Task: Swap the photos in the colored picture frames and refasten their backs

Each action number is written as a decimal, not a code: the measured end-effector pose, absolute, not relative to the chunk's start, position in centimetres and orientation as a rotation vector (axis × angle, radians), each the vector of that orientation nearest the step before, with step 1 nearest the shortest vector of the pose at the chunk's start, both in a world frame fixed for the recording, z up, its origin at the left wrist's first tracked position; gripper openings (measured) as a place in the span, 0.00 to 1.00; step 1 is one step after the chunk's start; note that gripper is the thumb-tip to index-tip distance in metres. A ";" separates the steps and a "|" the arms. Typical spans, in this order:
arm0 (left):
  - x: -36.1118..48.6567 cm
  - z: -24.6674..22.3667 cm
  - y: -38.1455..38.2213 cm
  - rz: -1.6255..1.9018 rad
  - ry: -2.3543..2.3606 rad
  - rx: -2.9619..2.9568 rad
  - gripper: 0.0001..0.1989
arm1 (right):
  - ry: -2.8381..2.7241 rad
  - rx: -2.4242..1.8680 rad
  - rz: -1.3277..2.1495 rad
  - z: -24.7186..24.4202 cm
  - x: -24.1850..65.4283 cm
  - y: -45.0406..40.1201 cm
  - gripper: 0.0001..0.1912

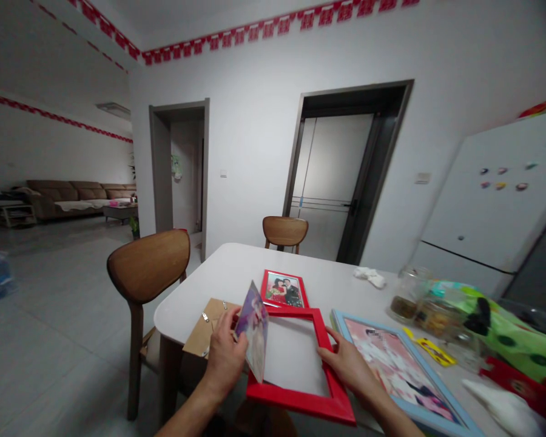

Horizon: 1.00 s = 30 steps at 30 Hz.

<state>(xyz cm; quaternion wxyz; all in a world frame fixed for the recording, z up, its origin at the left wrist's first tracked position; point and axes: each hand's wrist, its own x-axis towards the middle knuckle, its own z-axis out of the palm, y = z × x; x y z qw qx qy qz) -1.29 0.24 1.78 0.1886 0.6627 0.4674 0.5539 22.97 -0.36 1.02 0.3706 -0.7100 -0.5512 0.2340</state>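
Pinching a photo (256, 340) by its left edge, the left hand (226, 345) holds it tilted on edge at the lower centre of the view, over the left side of a red frame (300, 405), while the right hand's (346, 362) grip clasps that frame's right side. Just left of the photo, a brown board (199, 328) reaches the edge of the white tabletop (241, 261); a smaller red-framed portrait (286, 290) lies just above, and a blue-framed picture (404, 358) lies at lower right.
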 end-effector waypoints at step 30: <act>-2.1 -3.4 -1.2 0.715 1.330 2.514 0.27 | -1.950 -2.130 0.042 -2.0 22.1 -0.6 0.14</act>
